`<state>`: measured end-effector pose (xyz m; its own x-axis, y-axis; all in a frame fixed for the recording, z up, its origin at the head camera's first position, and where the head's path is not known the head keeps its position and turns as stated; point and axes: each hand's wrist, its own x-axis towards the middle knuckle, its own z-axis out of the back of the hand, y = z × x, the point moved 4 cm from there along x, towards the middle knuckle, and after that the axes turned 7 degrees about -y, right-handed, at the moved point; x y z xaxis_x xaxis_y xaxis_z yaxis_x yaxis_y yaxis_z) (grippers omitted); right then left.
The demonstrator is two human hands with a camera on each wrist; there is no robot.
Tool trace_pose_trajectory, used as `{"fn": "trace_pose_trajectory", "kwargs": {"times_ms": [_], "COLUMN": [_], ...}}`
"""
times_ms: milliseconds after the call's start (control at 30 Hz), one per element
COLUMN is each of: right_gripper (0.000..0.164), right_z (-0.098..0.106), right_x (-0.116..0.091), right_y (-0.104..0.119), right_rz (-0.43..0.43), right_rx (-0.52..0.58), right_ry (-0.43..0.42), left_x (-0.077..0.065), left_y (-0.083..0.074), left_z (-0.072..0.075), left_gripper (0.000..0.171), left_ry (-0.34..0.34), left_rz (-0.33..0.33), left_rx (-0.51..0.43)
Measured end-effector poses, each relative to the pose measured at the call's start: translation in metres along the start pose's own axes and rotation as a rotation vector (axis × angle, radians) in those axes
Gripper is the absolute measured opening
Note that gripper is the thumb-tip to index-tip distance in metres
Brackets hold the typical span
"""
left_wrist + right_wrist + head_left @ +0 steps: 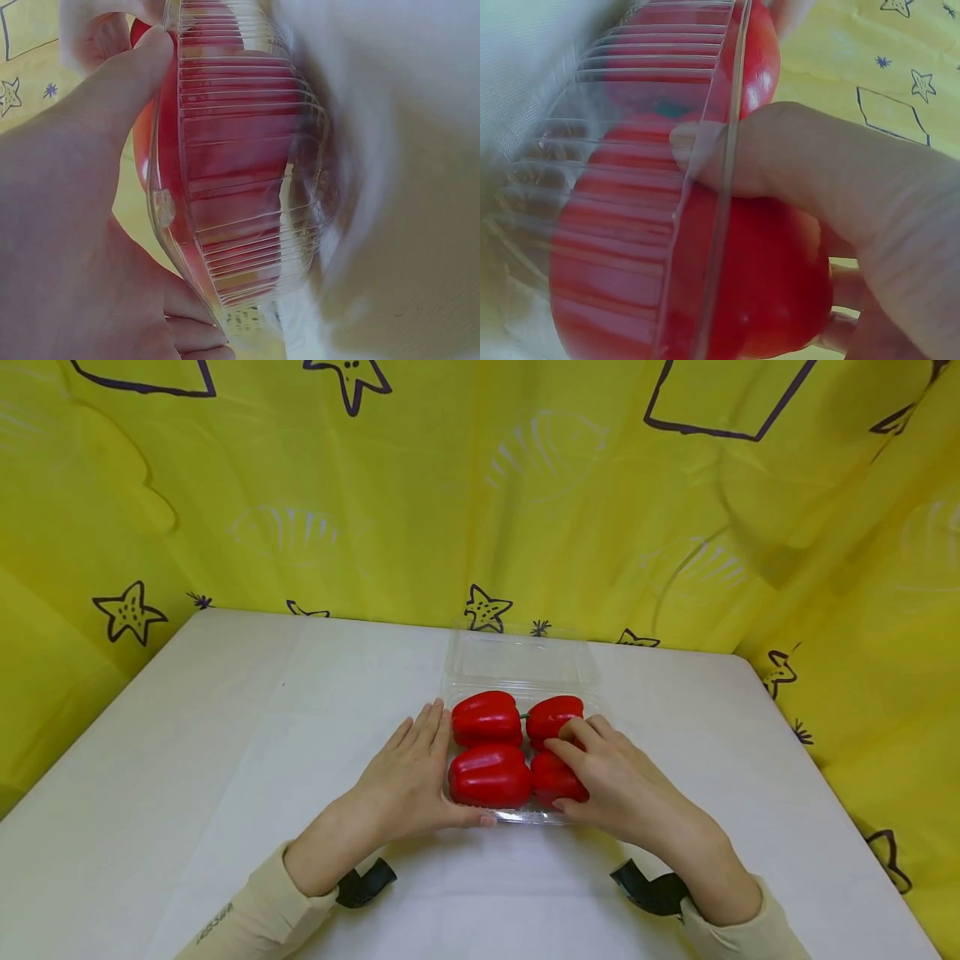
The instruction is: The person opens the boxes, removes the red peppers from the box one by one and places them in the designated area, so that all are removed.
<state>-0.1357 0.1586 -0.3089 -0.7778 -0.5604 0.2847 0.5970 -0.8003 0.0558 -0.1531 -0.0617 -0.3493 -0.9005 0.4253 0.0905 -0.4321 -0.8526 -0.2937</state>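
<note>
A clear plastic clamshell box (536, 817) lies on the table with its lid flipped back. Inside are red bell peppers, two at the left, back (486, 717) and front (491, 777), and two at the right, back (553, 718) and front (557, 779). My left hand (408, 781) rests against the box's left side, fingers straight, thumb along the front rim. With thumb and curled fingers, my right hand (618, 772) grips the front right pepper, which sits low among the others. In the right wrist view the thumb presses this pepper (761, 277) inside the box wall.
The open lid (522, 660) lies behind the box, near the table's back edge. A white cloth covers the table (337, 693). Yellow curtains (420, 485) with starfish and fish drawings hang at the back and sides. Black straps (651, 892) are on both wrists.
</note>
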Motion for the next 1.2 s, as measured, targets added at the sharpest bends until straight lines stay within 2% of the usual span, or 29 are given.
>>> {"fn": "trace_pose_trajectory", "kwargs": {"times_ms": [100, 200, 333, 500, 633, 1000, 1200], "right_gripper": [0.059, 0.057, 0.053, 0.049, 0.048, 0.052, 0.054], "right_z": [0.001, 0.003, 0.008, 0.017, 0.022, 0.029, 0.034], "right_x": [0.000, -0.001, -0.005, -0.007, -0.008, -0.015, -0.015], "right_y": [-0.002, -0.008, -0.018, -0.025, -0.028, -0.031, -0.034], "right_rz": [-0.012, -0.040, -0.106, -0.166, -0.172, -0.202, -0.192], "right_rx": [0.044, 0.137, 0.262, 0.358, 0.372, 0.333, 0.305], "right_ry": [0.004, 0.007, 0.020, 0.020, 0.010, -0.015, -0.026], "left_x": [0.000, 0.000, 0.001, 0.001, 0.001, -0.001, -0.001], "left_y": [0.000, 0.000, -0.002, -0.003, -0.003, -0.002, -0.003], "left_z": [0.001, 0.001, 0.001, 0.001, 0.001, -0.001, 0.000], "left_gripper": [0.129, 0.130, 0.129, 0.128, 0.128, 0.128, 0.128], "left_ry": [0.004, 0.008, 0.009, 0.001, -0.002, -0.003, -0.006], "left_rz": [-0.001, 0.003, 0.003, 0.002, 0.003, 0.000, 0.001], "left_rx": [-0.002, -0.009, -0.012, -0.007, -0.006, -0.013, -0.017]}}
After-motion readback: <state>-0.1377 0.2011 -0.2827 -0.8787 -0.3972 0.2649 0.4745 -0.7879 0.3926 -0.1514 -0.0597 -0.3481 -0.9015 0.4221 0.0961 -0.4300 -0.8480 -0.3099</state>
